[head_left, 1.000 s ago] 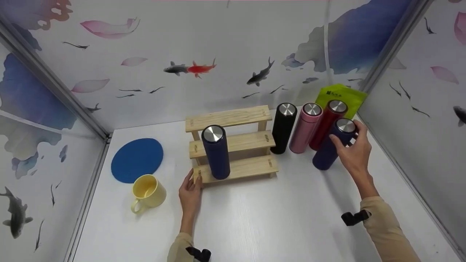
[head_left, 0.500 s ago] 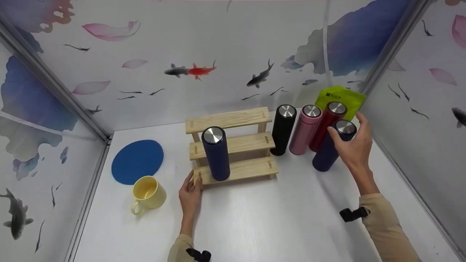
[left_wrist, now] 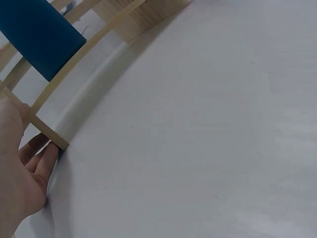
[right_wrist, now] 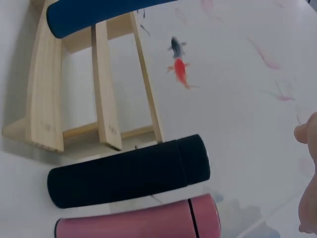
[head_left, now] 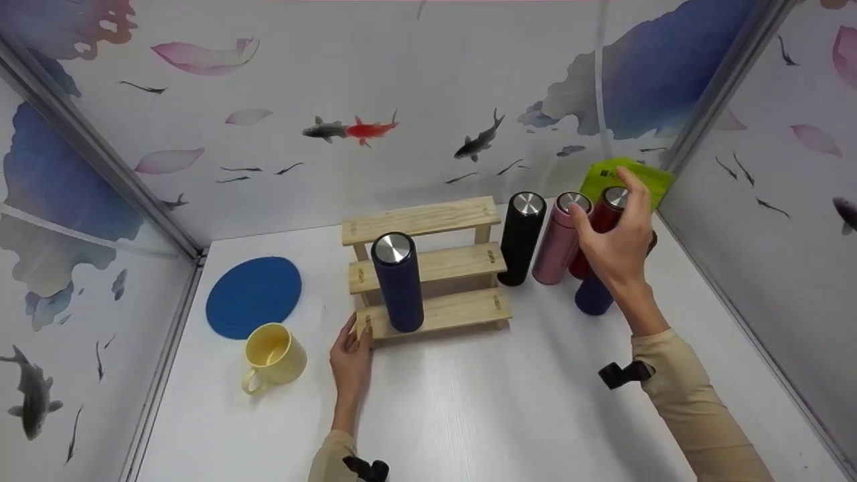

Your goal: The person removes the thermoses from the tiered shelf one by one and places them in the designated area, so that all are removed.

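My left hand [head_left: 350, 368] grips the left end of the lowest step of a three-step wooden rack [head_left: 462, 309]; in the left wrist view its thumb lies above the step, fingers by the side piece [left_wrist: 48, 131]. On that step stands a navy thermos bottle [head_left: 402, 291] with a steel-topped lid. My right hand [head_left: 619, 261], holding nothing, hovers with thumb and forefinger spread near the tops of a pink thermos [head_left: 554, 251] and a red thermos [head_left: 604, 217]. It hides most of a second navy thermos [head_left: 592, 294]. A black thermos [head_left: 521, 237] stands between rack and pink one.
A yellow mug [head_left: 284, 358] stands left of my left hand, in front of a round blue mat [head_left: 254, 296]. Behind the red thermos leans a lime-green pouch [head_left: 602, 175]. Printed wall panels [head_left: 428, 73] enclose the white table [head_left: 462, 415] at back and sides.
My right hand has let go of the second navy thermos and moved left and up towards the red and pink ones. The left hand keeps its grip on the rack.
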Demonstrator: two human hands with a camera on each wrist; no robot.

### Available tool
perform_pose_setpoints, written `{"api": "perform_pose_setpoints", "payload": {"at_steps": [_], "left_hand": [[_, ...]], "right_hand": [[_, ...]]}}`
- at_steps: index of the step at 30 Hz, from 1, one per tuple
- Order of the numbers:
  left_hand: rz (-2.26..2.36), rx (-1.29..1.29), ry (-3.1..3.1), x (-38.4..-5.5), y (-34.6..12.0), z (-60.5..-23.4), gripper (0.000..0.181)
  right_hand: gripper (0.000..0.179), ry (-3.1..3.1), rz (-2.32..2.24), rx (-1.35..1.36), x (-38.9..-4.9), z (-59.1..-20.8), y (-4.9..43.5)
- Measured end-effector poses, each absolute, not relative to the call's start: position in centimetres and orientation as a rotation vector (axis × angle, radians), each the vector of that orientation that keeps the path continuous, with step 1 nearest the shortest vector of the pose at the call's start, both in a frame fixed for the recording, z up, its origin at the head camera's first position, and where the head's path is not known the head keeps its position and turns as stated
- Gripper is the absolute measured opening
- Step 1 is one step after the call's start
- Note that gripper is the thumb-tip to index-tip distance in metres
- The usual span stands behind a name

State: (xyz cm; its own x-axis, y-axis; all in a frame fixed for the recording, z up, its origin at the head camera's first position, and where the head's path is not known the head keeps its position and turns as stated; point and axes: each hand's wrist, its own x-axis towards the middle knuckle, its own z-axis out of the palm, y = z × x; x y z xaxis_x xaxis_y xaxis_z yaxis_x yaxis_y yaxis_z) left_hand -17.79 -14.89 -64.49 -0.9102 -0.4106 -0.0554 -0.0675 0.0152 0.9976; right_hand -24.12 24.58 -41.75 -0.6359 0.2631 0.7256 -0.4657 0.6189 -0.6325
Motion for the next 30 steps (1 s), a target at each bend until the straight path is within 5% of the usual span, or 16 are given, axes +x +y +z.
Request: {"api": "perform_pose_setpoints", "payload": {"at_steps": [30], "left_hand": [[-2.013, 0.544, -2.060, -17.8, -14.9, -64.6, 0.050]], "right_hand": [[0.070, -1.891, 1.441, 0.467, -23.3, -39.0, 9.7]]}}
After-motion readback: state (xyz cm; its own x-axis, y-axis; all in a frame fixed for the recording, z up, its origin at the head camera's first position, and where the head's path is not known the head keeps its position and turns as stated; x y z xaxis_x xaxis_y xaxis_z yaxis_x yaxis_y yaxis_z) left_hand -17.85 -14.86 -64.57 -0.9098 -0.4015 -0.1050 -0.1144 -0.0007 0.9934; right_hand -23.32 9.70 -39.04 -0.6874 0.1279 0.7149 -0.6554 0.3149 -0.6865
